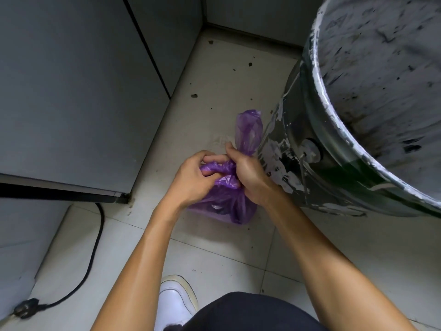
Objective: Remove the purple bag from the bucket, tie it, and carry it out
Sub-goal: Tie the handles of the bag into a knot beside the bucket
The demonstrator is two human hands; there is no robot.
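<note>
The purple bag [226, 204] rests on the tiled floor just left of the bucket [310, 173], outside it. Dark contents show through its thin plastic. My left hand [193, 180] pinches a gathered strip of the bag's top. My right hand [248, 175] grips the twisted neck, and a loose purple tail [248, 132] sticks up past its fingers against the bucket's wall. The bucket is dark green, smeared with white paint, and its grey inside [381, 68] holds no bag.
A grey cabinet [71, 91] fills the left side, its corner close to my left wrist. A black power cable [95, 249] with a plug [23, 309] lies on the floor at the lower left. My white shoe [176, 299] stands at the bottom. Dark specks dot the tiles.
</note>
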